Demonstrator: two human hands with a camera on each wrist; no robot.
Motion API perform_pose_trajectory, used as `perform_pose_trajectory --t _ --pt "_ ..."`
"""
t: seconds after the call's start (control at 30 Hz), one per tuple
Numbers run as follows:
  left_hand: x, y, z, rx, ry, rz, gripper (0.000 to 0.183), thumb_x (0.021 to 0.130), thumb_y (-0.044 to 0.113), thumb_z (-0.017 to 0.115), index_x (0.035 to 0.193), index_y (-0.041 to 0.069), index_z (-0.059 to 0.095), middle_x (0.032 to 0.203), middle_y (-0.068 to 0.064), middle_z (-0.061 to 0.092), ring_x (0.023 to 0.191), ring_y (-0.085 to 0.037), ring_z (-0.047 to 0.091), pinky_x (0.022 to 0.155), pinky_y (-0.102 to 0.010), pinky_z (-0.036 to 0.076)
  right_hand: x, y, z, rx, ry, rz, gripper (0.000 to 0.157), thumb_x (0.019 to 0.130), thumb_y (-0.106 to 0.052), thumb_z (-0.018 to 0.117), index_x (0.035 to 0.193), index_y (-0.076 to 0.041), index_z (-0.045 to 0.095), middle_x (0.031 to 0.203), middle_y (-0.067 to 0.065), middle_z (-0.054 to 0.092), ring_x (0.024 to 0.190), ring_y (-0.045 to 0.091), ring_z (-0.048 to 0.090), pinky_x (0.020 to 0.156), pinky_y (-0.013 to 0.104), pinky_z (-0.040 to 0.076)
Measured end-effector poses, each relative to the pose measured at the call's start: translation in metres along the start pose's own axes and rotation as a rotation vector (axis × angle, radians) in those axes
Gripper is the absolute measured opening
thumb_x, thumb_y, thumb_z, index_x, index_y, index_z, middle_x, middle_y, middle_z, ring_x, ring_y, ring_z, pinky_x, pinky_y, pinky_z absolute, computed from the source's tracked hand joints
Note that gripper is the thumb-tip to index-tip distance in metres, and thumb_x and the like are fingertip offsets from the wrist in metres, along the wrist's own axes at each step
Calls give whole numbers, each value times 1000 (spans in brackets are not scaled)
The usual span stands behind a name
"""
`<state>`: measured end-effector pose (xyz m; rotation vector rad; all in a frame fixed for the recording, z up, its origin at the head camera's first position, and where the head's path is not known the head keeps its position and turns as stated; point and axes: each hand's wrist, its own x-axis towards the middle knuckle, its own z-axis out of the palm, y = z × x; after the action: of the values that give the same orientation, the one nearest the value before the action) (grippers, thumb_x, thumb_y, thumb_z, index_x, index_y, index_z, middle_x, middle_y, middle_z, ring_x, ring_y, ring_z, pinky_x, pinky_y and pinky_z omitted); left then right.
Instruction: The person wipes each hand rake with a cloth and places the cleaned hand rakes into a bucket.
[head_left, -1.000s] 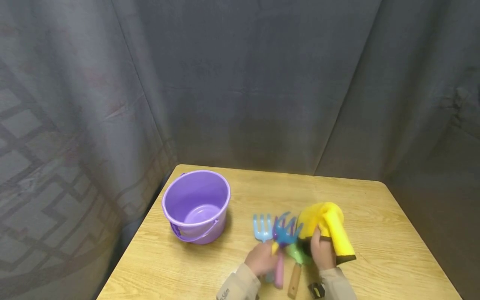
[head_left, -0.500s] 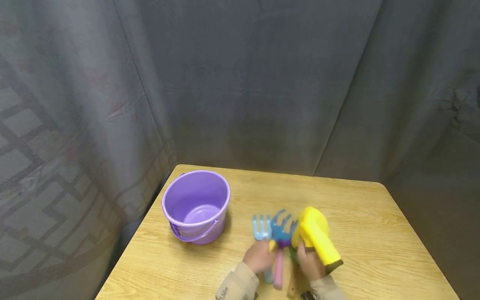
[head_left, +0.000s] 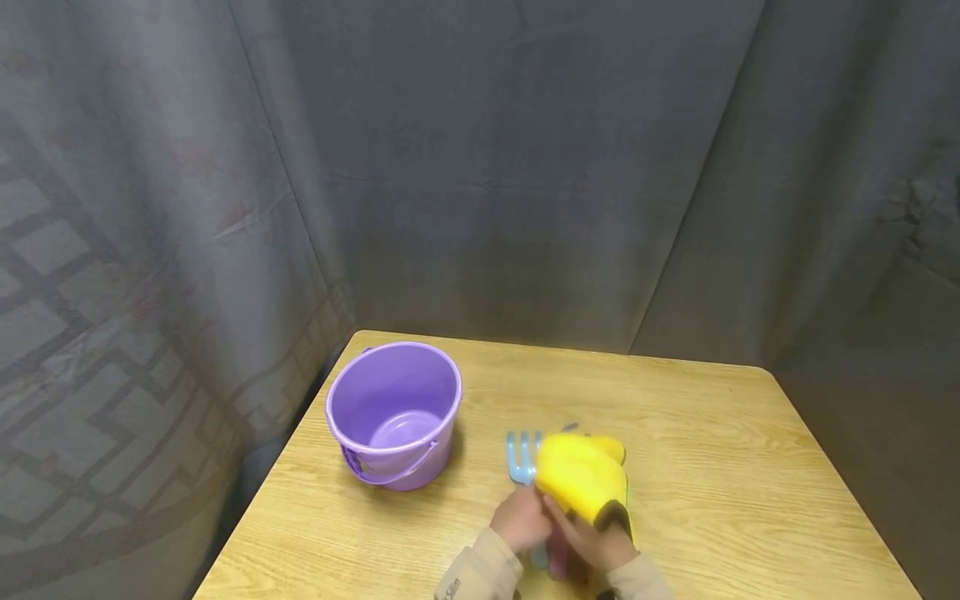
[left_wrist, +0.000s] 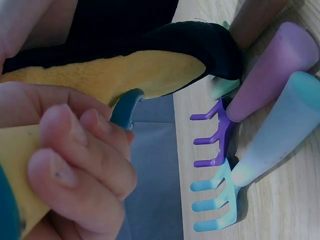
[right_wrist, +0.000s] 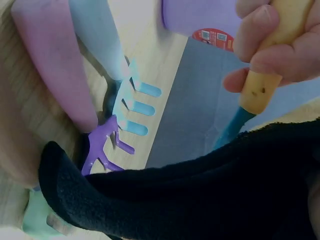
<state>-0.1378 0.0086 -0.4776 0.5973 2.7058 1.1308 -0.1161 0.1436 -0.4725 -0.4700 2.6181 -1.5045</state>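
Note:
In the head view my left hand (head_left: 522,518) grips a hand rake by its yellow handle (left_wrist: 20,150). Its teal head is mostly covered by a yellow cloth with a black border (head_left: 581,475); the teal neck (right_wrist: 234,127) shows in the right wrist view. My right hand (head_left: 596,542) holds the cloth draped over the rake's head, close beside the left hand. Below them on the table lie a light blue rake (left_wrist: 280,125) and a purple rake with a pink handle (left_wrist: 272,70). A green tool (right_wrist: 40,215) beside them is mostly hidden.
A purple bucket (head_left: 393,400) with its handle hanging down stands on the left of the wooden table (head_left: 720,467). Grey curtains (head_left: 487,167) rise behind the table and at both sides.
My right hand has moved left with the yellow cloth, bringing it over the teal rake's head, which was visible before. My left hand stays nearly in place, gripping the rake.

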Motion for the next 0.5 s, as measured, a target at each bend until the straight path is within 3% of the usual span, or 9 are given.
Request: perform_pose_trajectory --t 0.1,0.2,0.27,0.37,0.5 --pt "-1 1 1 -15 11 -2 22 77 11 58 98 7 61 67 5 52 51 -5 44 45 -20 38 0 -1 3 -69 24 73 23 89 -27 52 85 -6 46 73 -4 43 68 6 45 67 24 42" --pt "-2 3 2 -50 11 -27 5 78 13 57 78 9 59 60 7 48 47 -5 42 43 -20 37 -3 0 4 -129 -2 239 36 89 -43 45 72 -10 46 62 -5 42 59 9 44 58 27 42" --pt "-4 4 2 -81 1 -48 13 78 12 57 65 10 54 54 7 44 44 -5 39 41 -20 35 -4 1 6 -173 -15 290 43 90 -47 41 63 -13 45 54 -5 39 49 10 40 48 27 40" --pt "-4 6 3 -67 -16 -37 19 74 7 55 55 11 50 49 8 41 41 -5 37 40 -19 33 -3 6 7 -208 -9 249 49 92 -43 39 53 -14 39 45 -7 33 38 6 32 37 22 32" --pt "-4 8 3 -30 -1 10 14 70 4 54 59 12 56 53 9 44 46 -4 39 44 -19 35 1 14 8 -236 21 165 51 94 -38 37 50 -13 39 44 -7 36 37 4 33 36 20 32"
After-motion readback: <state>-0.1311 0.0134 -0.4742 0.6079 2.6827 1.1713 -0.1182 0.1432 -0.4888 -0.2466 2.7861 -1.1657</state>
